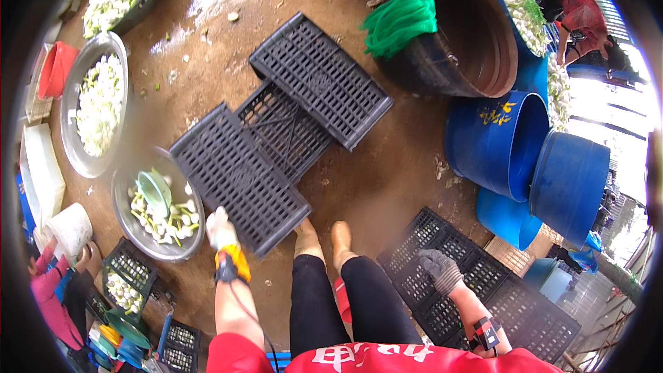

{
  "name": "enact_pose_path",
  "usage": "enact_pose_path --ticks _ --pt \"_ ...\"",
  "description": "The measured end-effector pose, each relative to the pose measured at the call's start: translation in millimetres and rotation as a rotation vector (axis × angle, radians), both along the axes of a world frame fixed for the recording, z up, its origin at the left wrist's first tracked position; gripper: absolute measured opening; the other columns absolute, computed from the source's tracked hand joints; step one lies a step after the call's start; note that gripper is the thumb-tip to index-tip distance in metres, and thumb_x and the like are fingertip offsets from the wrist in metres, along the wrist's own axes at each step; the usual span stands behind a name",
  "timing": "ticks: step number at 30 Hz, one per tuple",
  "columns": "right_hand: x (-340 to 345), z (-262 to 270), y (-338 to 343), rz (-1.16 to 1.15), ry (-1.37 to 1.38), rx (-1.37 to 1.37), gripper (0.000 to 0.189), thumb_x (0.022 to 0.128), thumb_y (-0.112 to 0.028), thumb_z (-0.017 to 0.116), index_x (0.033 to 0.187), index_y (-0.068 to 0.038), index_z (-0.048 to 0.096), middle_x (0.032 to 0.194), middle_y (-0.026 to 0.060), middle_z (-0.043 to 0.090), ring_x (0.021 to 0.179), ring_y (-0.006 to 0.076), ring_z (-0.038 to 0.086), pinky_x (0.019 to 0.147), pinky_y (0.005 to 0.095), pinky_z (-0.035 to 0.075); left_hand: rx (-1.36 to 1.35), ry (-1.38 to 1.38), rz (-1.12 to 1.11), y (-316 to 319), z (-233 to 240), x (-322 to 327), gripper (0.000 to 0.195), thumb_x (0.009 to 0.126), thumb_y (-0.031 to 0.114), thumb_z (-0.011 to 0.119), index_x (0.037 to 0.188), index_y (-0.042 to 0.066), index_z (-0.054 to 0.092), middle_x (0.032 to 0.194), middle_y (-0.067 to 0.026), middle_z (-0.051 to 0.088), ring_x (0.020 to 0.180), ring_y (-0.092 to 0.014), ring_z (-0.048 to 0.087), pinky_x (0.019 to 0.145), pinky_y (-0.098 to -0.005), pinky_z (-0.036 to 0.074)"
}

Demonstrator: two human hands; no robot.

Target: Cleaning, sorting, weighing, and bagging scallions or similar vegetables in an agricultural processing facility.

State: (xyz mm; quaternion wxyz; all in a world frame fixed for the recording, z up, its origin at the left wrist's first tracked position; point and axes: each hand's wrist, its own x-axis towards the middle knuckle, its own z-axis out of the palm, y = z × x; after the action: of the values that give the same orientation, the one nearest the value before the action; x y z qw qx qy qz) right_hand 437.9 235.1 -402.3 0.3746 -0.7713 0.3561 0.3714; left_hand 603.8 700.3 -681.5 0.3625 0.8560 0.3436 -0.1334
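In a white glove, my left hand [221,228] is at the near left edge of a black plastic crate [233,176]. Whether its fingers grip that edge is unclear. This crate overlaps a second black crate [290,129], and a third black crate [321,80] overlaps it from the far side. My right hand [440,269], gloved in grey, is over a group of black slatted crates [414,248] at the right. Its fingers are loosely bent, with nothing visible in them. Pale contents show through the slats below.
Metal basins [171,254] [67,109] of white bulbs with green stems stand at the left. Blue plastic barrels [481,140] and a large dark tub [414,67] with green netting [404,20] line the right. People work at the far left [49,295] and upper right [582,10].
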Motion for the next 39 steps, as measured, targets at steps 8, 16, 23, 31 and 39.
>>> enact_pose_path --ticks 8,16,23,31,39 --pt "120 -25 -70 0.788 -0.377 -0.049 0.028 0.089 -0.012 0.05 0.115 -0.007 0.059 0.12 0.0103 0.057 0.111 0.0285 0.056 0.093 0.0353 0.047 0.85 0.425 -1.052 -29 157 68 0.039 0.089 0.016 0.049 0.128 0.014 0.051 0.121 -0.0197 0.053 0.12 -0.035 0.046 0.097 -0.0436 0.041" --pt "336 -75 -55 0.984 -0.657 0.411 0.036 0.085 -0.031 0.056 0.112 -0.008 0.062 0.112 0.0157 0.06 0.106 0.0323 0.057 0.09 0.0391 0.047 0.625 0.041 -0.185 -123 344 81 0.029 0.098 0.027 0.043 0.092 0.002 0.056 0.084 -0.013 0.055 0.08 -0.027 0.055 0.074 -0.0369 0.044" --pt "413 35 -17 0.489 -0.469 1.025 0.044 0.071 -0.02 0.066 0.109 0.001 0.06 0.096 0.0245 0.063 0.094 0.0376 0.062 0.085 0.0415 0.049 0.054 -0.387 0.131 -232 386 111 0.034 0.101 0.029 0.038 0.092 -0.001 0.051 0.082 -0.0021 0.047 0.075 -0.013 0.045 0.071 -0.027 0.04" --pt "373 -28 -26 1.115 -0.545 0.585 0.021 0.067 -0.005 0.064 0.087 0.002 0.066 0.081 0.0225 0.065 0.079 0.0359 0.067 0.065 0.0435 0.054 -1.157 -0.072 1.003 -285 237 56 0.038 0.092 0.055 0.045 0.107 0.022 0.053 0.106 0.0012 0.055 0.102 -0.02 0.053 0.093 -0.0381 0.041" --pt "380 -60 -99 1.132 -0.574 0.577 0.017 0.082 -0.016 0.057 0.092 -0.015 0.071 0.082 0.0099 0.069 0.078 0.0324 0.067 0.069 0.0395 0.053 -1.169 -0.101 1.114 -336 178 54 0.046 0.095 0.048 0.046 0.124 0.013 0.051 0.128 -0.0022 0.054 0.122 -0.023 0.046 0.106 -0.0406 0.032"
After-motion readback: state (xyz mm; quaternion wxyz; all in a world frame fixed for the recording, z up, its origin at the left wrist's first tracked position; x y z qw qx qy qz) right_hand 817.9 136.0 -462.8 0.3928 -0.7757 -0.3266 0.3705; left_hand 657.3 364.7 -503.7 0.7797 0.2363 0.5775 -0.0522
